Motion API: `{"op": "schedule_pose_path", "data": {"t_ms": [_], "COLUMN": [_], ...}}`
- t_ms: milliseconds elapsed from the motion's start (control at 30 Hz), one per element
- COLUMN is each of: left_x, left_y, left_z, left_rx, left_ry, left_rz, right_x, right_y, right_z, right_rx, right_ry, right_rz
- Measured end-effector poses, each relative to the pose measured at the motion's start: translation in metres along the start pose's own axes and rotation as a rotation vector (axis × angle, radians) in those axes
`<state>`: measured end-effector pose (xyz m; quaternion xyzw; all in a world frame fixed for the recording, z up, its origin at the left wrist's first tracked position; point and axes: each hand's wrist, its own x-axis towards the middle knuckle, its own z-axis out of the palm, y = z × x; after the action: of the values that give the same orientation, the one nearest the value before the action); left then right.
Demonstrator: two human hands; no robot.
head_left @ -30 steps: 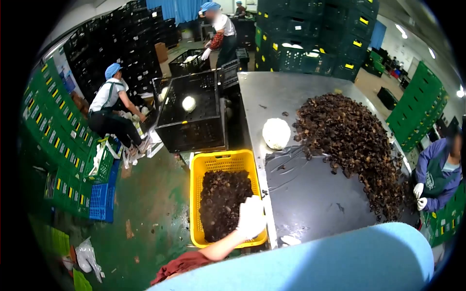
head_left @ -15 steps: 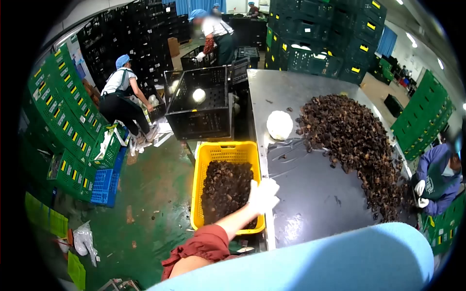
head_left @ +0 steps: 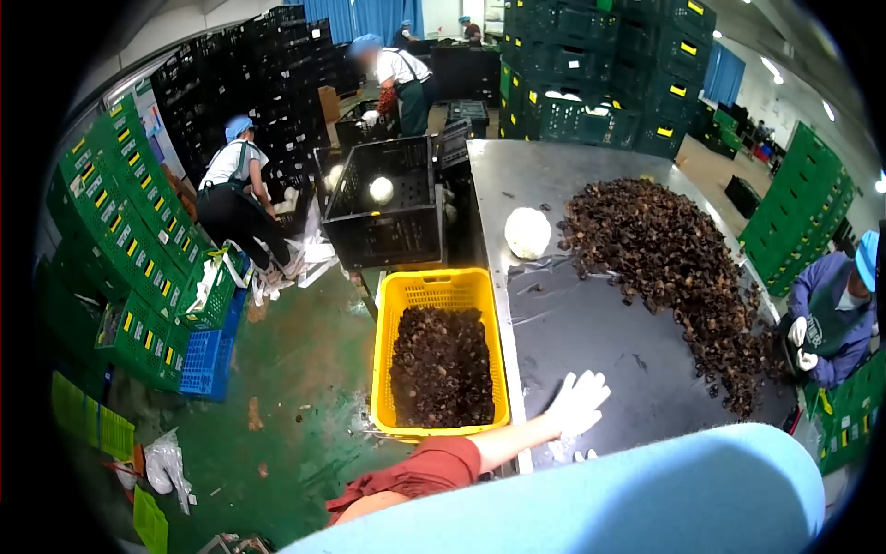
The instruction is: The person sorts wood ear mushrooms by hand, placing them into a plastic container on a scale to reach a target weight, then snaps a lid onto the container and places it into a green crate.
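Note:
My left hand (head_left: 579,403), in a white glove with a red sleeve behind it, is over the dark sheet (head_left: 628,369) on the metal table, fingers spread and holding nothing. Just below it, white fingertips of my right hand (head_left: 585,455) show past the blue brim; the rest is hidden. Left of the table edge stands a yellow basket (head_left: 501,369) holding dark, crinkled pieces. A long heap of similar dark pieces (head_left: 660,249) curves along the table's right side. One round white vegetable (head_left: 528,233) sits near the table's left edge.
A black crate (head_left: 383,242) with a white ball stands beyond the basket. Green crates (head_left: 138,231) are stacked at left. One person (head_left: 235,185) bends at left, another (head_left: 406,83) at the back, and a third (head_left: 831,314) works at right. A blue brim (head_left: 591,499) covers the bottom.
My left hand has moved right from the basket's edge onto the dark sheet, and its fingers have spread. White fingertips now show below it. The view has shifted slightly.

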<state>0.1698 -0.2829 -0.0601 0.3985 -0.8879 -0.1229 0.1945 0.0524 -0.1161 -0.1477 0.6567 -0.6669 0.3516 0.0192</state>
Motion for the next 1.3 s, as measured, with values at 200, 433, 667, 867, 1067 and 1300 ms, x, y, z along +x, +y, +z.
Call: {"op": "schedule_pose_path", "data": {"t_ms": [200,433,667,867,1067,1300], "left_x": [-0.028,-0.104,-0.112,-0.016,0.059,0.142], "left_y": [-0.037,-0.143,-0.115,-0.015,-0.025,-0.211], "left_z": [0.031,-0.058,-0.033,0.027,0.065,0.023], "left_rx": [0.125,0.246,0.228,0.178,0.178,0.248], "left_ry": [0.065,-0.19,0.011,-0.014,-0.108,-0.07], "left_rz": [0.053,-1.007,-0.754,-0.075,0.182,-0.377], "right_x": [-0.001,0.008,0.004,0.005,0.01,-0.062], "right_y": [0.009,-0.014,-0.007,-0.01,-0.015,0.081], "right_z": [-0.006,-0.026,-0.019,-0.027,-0.03,0.095], "right_rx": [0.076,0.06,0.078,0.071,0.092,0.469], "right_ry": [-0.095,-0.081,-0.109,-0.127,-0.071,-0.165], "right_rz": [0.022,0.007,0.072,0.074,0.098,0.841]}}
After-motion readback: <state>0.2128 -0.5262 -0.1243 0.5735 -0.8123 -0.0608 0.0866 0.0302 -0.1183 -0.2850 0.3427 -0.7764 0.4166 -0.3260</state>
